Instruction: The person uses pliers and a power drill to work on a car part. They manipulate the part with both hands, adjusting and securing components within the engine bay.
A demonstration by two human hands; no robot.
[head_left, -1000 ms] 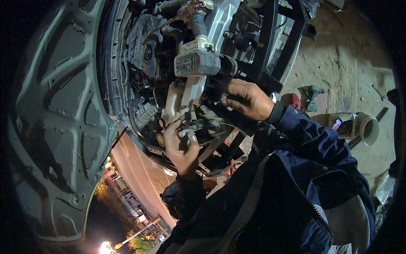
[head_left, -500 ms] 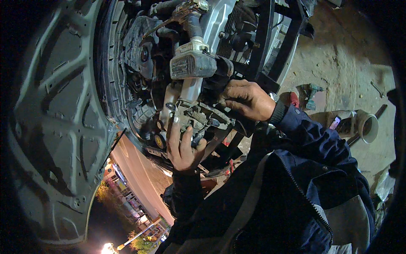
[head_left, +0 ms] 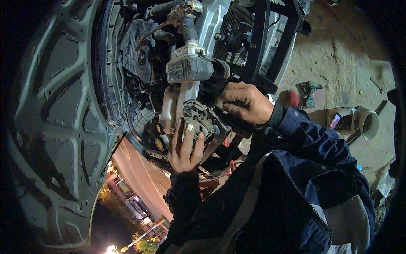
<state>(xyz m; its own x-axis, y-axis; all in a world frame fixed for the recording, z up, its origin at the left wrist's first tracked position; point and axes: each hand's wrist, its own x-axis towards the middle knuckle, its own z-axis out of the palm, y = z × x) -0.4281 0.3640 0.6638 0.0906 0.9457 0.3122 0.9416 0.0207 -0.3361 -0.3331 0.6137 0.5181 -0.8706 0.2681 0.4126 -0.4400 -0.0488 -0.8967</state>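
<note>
In the front of an open car engine bay, my left hand (head_left: pixel 186 148) has its fingers laid up along a metal hood latch (head_left: pixel 202 120) with a coil spring, supporting it from the near side. My left thumb is hidden. Just right of the latch, my right hand (head_left: pixel 247 101) is closed, thumb and fingertips pinched together by the dark front frame. Whatever is between those fingertips is too small or hidden to name. A cordless impact driver (head_left: pixel 190 65) lies above both hands on the engine bay's metal crossmember, its battery toward me.
At left rises the raised hood (head_left: pixel 57 127). A black frame bar (head_left: pixel 258 46) crosses at right. On the ground are a green drill (head_left: pixel 312 94), a white bucket (head_left: pixel 368 123), a phone (head_left: pixel 335 121) and a wrench (head_left: pixel 376 85).
The latch has turned and tilted under my left hand, whose fingers now lie further over it. My right hand stays pinched and has shifted slightly.
</note>
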